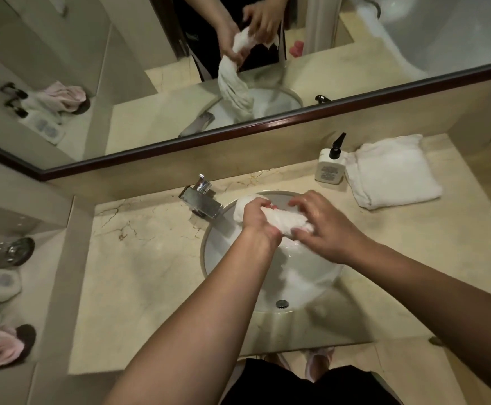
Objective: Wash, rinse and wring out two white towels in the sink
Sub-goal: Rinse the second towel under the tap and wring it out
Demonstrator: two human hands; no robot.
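The round white sink [218, 258] set in my marble counter [150, 273] holds water with pale foam in its lower half, and a metal overflow fitting [282, 304] shows on its near wall. Above the basin I hold one wet white towel [279, 219] bunched into a thick roll; its far end hangs down toward the water near the chrome tap [201, 198]. My left hand [257, 216] is wrapped around the left part of the roll, fingers curled tight over the top. My right hand [323, 222] grips the right end, thumb beneath and fingers bent over the cloth, fingertips pressing into it. The second white towel [393, 171] lies folded on the counter to the right of the sink, just beside a white pump bottle [330, 168] with a black nozzle. The mirror [384, 33] behind reflects my hands and the hanging towel
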